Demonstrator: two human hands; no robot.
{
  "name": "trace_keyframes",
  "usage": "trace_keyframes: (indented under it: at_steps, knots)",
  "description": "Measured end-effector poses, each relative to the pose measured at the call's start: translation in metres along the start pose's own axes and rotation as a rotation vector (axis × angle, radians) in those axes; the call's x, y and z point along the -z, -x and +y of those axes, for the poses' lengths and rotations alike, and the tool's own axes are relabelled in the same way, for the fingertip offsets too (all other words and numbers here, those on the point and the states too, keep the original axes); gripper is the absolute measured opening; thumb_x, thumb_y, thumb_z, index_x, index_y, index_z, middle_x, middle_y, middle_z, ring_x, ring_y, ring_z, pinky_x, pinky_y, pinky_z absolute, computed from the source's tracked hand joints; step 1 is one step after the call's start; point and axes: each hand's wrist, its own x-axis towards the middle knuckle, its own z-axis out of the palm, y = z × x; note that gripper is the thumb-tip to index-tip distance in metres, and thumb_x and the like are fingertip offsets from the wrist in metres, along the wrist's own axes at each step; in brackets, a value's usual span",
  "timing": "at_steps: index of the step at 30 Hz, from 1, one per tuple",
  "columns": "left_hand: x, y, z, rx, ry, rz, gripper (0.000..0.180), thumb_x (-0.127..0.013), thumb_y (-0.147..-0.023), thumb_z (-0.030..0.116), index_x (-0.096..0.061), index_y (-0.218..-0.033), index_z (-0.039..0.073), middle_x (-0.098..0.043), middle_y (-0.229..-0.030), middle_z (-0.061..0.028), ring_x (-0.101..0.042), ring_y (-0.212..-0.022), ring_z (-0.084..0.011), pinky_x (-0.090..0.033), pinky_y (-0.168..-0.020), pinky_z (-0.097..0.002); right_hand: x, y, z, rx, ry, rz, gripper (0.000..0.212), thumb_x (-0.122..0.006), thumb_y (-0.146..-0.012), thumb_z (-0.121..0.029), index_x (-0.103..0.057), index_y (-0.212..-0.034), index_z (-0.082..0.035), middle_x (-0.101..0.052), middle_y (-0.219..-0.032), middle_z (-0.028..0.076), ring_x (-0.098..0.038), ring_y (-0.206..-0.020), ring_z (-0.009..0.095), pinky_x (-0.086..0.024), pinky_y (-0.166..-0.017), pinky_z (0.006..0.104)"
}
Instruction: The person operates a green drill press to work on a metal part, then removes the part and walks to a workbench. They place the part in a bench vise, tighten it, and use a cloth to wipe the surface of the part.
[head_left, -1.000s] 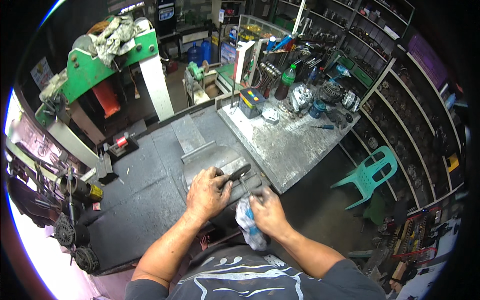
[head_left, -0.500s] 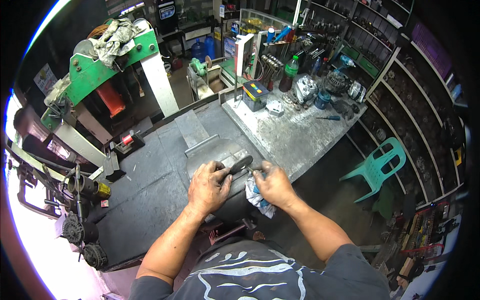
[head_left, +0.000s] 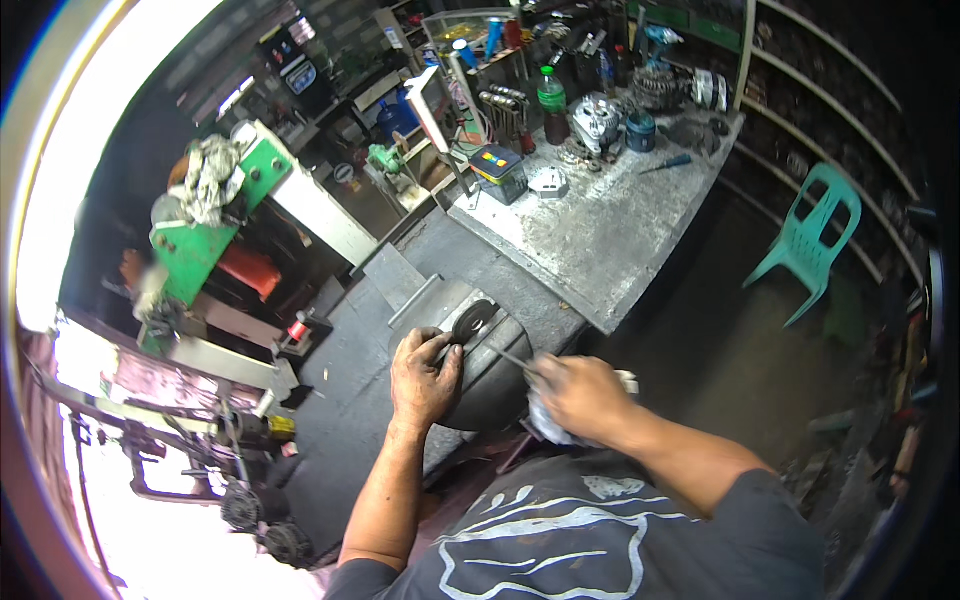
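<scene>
A dark round disc with a centre hole [head_left: 467, 325] stands tilted on a grey metal plate [head_left: 455, 300] on the bench. My left hand [head_left: 425, 378] is closed on the disc's near left edge, thumb and fingers pinching it. Just right of it, my right hand [head_left: 582, 398], smeared by motion, grips a thin rod-like tool [head_left: 510, 355] that points toward the disc. Its exact kind does not show. A white and blue rag [head_left: 548, 424] hangs below the right hand; whether the fingers also hold it, I cannot tell.
Ahead, a metal-topped table [head_left: 610, 250] carries an alternator [head_left: 597, 122], a green-capped bottle [head_left: 552, 105], a dark box with a yellow-edged lid [head_left: 497, 172] and a screwdriver [head_left: 668, 163]. A green chair [head_left: 812, 235] stands right. At left rises a green and white press frame [head_left: 200, 262].
My right hand has drawn back to the right, away from the disc, with the rod. The disc now shows its face more. The whole view has turned and shifted.
</scene>
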Motion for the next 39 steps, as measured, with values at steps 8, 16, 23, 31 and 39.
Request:
trace_keyframes:
  at_steps: [8, 16, 23, 31, 39]
  knots:
    - [-0.016, -0.028, 0.026, 0.169, -0.019, -0.134, 0.045, -0.087, -0.086, 0.015, -0.072, -0.126, -0.001, -0.075, -0.109, -0.0163, -0.075, -0.102, -0.0292, -0.058, -0.093, -0.0397, 0.030, 0.102, 0.107, -0.360, -0.293, 0.500, 0.013, -0.066, -0.101, -0.009, -0.068, -0.112, -0.003, -0.078, -0.097, 0.023, -0.076, -0.092, 0.045, -0.061, -0.080, 0.0513]
    - [-0.022, -0.038, 0.040, 0.201, -0.020, -0.169, 0.032, -0.078, -0.097, 0.007, -0.068, -0.124, -0.007, -0.078, -0.117, -0.0144, -0.073, -0.105, -0.0192, -0.056, -0.096, -0.0339, 0.028, 0.164, 0.161, -0.417, -0.425, 0.316, 0.017, -0.068, -0.099, -0.011, -0.069, -0.114, -0.003, -0.078, -0.099, 0.024, -0.074, -0.094, 0.047, -0.059, -0.082, 0.0541]
    - [-0.006, -0.041, 0.028, 0.164, 0.421, -0.303, 0.049, -0.079, -0.098, 0.010, -0.062, -0.141, -0.007, -0.076, -0.128, -0.0149, -0.070, -0.121, -0.0219, -0.053, -0.109, -0.0364, 0.051, 0.181, 0.216, -0.507, -0.328, 0.358, 0.018, -0.068, -0.102, -0.015, -0.068, -0.117, -0.006, -0.077, -0.103, 0.022, -0.072, -0.099, 0.049, -0.058, -0.085, 0.0548]
    - [-0.021, -0.039, 0.043, 0.065, 0.046, -0.176, 0.035, -0.077, -0.098, 0.008, -0.071, -0.131, -0.003, -0.081, -0.116, -0.0148, -0.076, -0.110, -0.0205, -0.057, -0.099, -0.0337, 0.048, 0.152, 0.224, -0.325, -0.354, 0.557, 0.028, -0.065, -0.104, -0.011, -0.066, -0.129, 0.000, -0.077, -0.104, 0.019, -0.076, -0.093, 0.039, -0.060, -0.085, 0.0463]
    - [-0.022, -0.030, 0.057, 0.013, -0.091, -0.046, 0.040, -0.077, -0.095, 0.008, -0.070, -0.134, 0.003, -0.079, -0.119, -0.0186, -0.078, -0.108, -0.0310, -0.061, -0.092, -0.0396, 0.044, 0.115, 0.186, -0.525, -1.686, 0.391, 0.021, -0.066, -0.111, -0.022, -0.068, -0.124, -0.006, -0.072, -0.099, 0.004, -0.069, -0.080, 0.012, -0.060, -0.079, 0.0306]
